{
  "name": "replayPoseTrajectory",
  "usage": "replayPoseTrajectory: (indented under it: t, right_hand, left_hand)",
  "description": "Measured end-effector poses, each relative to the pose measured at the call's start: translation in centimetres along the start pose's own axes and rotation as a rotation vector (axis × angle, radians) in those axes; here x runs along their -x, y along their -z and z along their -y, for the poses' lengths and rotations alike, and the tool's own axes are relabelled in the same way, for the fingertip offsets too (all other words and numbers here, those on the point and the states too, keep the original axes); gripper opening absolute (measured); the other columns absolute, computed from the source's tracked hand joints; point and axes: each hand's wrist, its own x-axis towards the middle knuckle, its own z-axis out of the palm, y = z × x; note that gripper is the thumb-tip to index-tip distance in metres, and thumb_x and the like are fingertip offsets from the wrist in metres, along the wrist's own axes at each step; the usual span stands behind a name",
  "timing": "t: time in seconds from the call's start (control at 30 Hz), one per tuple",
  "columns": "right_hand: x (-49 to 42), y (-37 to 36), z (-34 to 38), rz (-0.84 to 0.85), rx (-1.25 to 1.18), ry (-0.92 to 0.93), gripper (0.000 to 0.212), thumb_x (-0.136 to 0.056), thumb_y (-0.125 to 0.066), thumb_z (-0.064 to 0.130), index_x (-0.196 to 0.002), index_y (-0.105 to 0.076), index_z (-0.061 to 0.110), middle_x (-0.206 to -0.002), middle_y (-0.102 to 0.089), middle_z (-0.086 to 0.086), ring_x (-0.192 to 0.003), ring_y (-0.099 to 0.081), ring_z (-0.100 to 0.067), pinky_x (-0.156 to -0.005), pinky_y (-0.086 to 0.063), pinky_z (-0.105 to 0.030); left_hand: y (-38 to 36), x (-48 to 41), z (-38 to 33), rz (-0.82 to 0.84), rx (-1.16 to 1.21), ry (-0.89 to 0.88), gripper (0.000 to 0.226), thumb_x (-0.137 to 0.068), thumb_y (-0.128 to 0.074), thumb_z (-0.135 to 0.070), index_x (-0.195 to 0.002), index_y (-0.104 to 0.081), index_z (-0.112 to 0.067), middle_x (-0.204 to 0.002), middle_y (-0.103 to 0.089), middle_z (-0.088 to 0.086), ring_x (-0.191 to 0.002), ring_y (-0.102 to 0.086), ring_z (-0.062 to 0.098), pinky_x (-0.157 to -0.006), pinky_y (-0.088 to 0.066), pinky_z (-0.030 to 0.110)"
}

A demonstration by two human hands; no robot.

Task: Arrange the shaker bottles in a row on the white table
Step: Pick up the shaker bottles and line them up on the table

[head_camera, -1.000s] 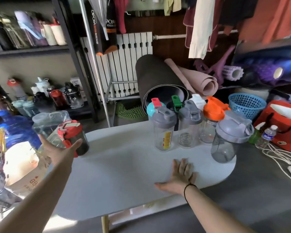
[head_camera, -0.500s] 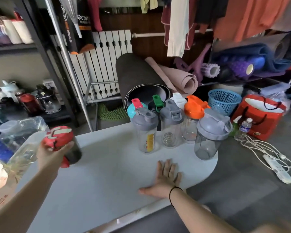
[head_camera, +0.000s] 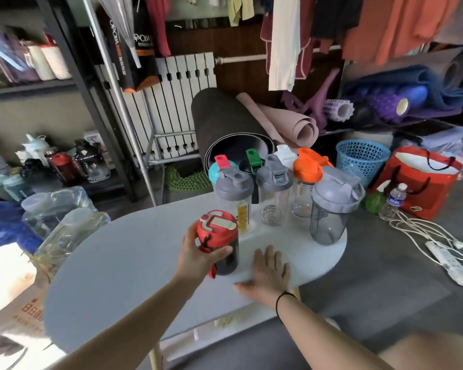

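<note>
- My left hand (head_camera: 195, 252) is clamped around the red-lidded shaker (head_camera: 219, 243), over the white table (head_camera: 112, 268).
- My right hand (head_camera: 267, 271) lies flat, fingers spread, just beside it.
- 3 grey-lidded shakers (head_camera: 332, 206) and an orange-lidded one (head_camera: 306, 169) crowd behind; one holds a wire ball (head_camera: 271, 212).

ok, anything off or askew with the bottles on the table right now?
Nothing spilled or tipped. The shaker bottles on the white table stand upright but bunched in a cluster at its far end, not a row. The left hand holds the red-lidded bottle in front of them; the right hand lies flat on the table.
</note>
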Motion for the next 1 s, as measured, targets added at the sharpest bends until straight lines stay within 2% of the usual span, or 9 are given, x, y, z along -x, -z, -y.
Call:
replayPoseTrajectory:
  t: [0.1, 0.17, 0.23, 0.3, 0.43, 0.57, 0.67, 0.83, 1.0]
  right_hand:
    - [1.1, 0.5, -1.8, -0.206, -0.23, 0.152, 0.091, -0.069, -0.066, 0.057, -0.143, -0.032, 0.016, -0.143, -0.047, -0.004, -0.134, -0.042, -0.022, -0.112, -0.036, -0.04]
    - [1.8, 1.0, -3.6, -0.299, -0.501, 0.199, 0.064, -0.062, -0.073, 0.044, -0.12, -0.047, 0.04, -0.111, -0.064, 0.015, -0.104, -0.06, -0.001, -0.088, -0.052, -0.024]
    - [2.1, 1.6, -5.3, -0.351, -0.66, 0.211, 0.062, -0.064, -0.076, 0.028, -0.112, -0.045, 0.051, -0.103, -0.064, 0.02, -0.096, -0.062, 0.004, -0.08, -0.051, -0.015]
    - [2.2, 2.7, -6.6, -0.373, -0.766, 0.183, 0.063, -0.066, -0.075, 0.02, -0.113, -0.047, 0.051, -0.106, -0.066, 0.016, -0.098, -0.063, 0.001, -0.083, -0.053, -0.02]
    - [1.8, 4.3, -8.4, -0.311, -0.836, 0.152, 0.062, -0.063, -0.072, 0.037, -0.121, -0.051, 0.039, -0.118, -0.064, 0.011, -0.11, -0.061, -0.002, -0.095, -0.051, -0.03]
    - [1.4, 5.1, -9.1, -0.251, -0.764, 0.161, 0.064, -0.072, -0.076, 0.023, -0.121, -0.041, 0.044, -0.122, -0.059, 0.018, -0.112, -0.055, 0.005, -0.096, -0.046, -0.019]
    - [1.5, 5.6, -9.2, -0.185, -0.735, 0.176, 0.069, -0.078, -0.074, 0.01, -0.126, -0.033, 0.039, -0.116, -0.052, 0.025, -0.103, -0.049, 0.013, -0.08, -0.039, -0.001]
    - [1.6, 5.7, -8.6, -0.196, -0.715, 0.15, 0.073, -0.078, -0.074, 0.011, -0.138, -0.034, 0.028, -0.123, -0.056, 0.011, -0.115, -0.052, -0.007, -0.092, -0.04, -0.022]
    - [1.6, 5.5, -8.3, -0.18, -0.665, 0.101, 0.074, -0.076, -0.075, 0.014, -0.139, -0.036, 0.022, -0.128, -0.059, 0.003, -0.121, -0.055, -0.016, -0.094, -0.043, -0.027]
  left_hand:
    - [-3.5, 1.0, 0.0, 0.092, -0.023, -0.032, 0.097, -0.042, -0.091, -0.04, -0.129, -0.048, -0.04, -0.135, -0.054, 0.003, -0.12, -0.06, 0.025, -0.102, -0.052, 0.049]
    - [-6.1, 1.3, -0.3, 0.149, -0.047, -0.062, 0.098, -0.044, -0.091, -0.041, -0.132, -0.047, -0.041, -0.135, -0.054, 0.0, -0.121, -0.06, 0.021, -0.103, -0.052, 0.046]
    - [-9.0, 1.4, -0.8, 0.186, -0.045, -0.09, 0.1, -0.046, -0.091, -0.041, -0.135, -0.047, -0.039, -0.135, -0.055, -0.001, -0.12, -0.062, 0.018, -0.103, -0.052, 0.043]
    - [-11.7, 1.2, -1.2, 0.166, -0.031, -0.097, 0.1, -0.044, -0.09, -0.043, -0.134, -0.047, -0.037, -0.136, -0.054, 0.0, -0.12, -0.061, 0.018, -0.103, -0.052, 0.042]
    - [-15.2, 0.4, -2.1, 0.079, -0.031, -0.083, 0.103, -0.047, -0.09, -0.041, -0.138, -0.042, -0.034, -0.135, -0.05, 0.001, -0.122, -0.057, 0.02, -0.106, -0.049, 0.042]
    - [-16.1, -0.2, -2.5, 0.037, -0.058, -0.081, 0.098, -0.061, -0.092, -0.027, -0.144, -0.039, -0.027, -0.138, -0.041, 0.001, -0.127, -0.049, 0.02, -0.111, -0.044, 0.042]
    - [-15.8, -0.6, -2.3, 0.029, -0.07, -0.079, 0.098, -0.062, -0.091, -0.028, -0.144, -0.038, -0.03, -0.138, -0.041, 0.001, -0.129, -0.048, 0.022, -0.112, -0.043, 0.044]
    - [-15.4, -0.4, -1.9, 0.082, -0.144, -0.098, 0.1, -0.067, -0.088, -0.021, -0.148, -0.03, -0.03, -0.139, -0.038, 0.003, -0.133, -0.045, 0.024, -0.112, -0.043, 0.046]
    - [-14.6, -0.4, -1.9, 0.131, -0.228, -0.097, 0.103, -0.073, -0.084, -0.026, -0.153, -0.019, -0.034, -0.148, -0.038, 0.004, -0.139, -0.04, 0.026, -0.114, -0.04, 0.05]
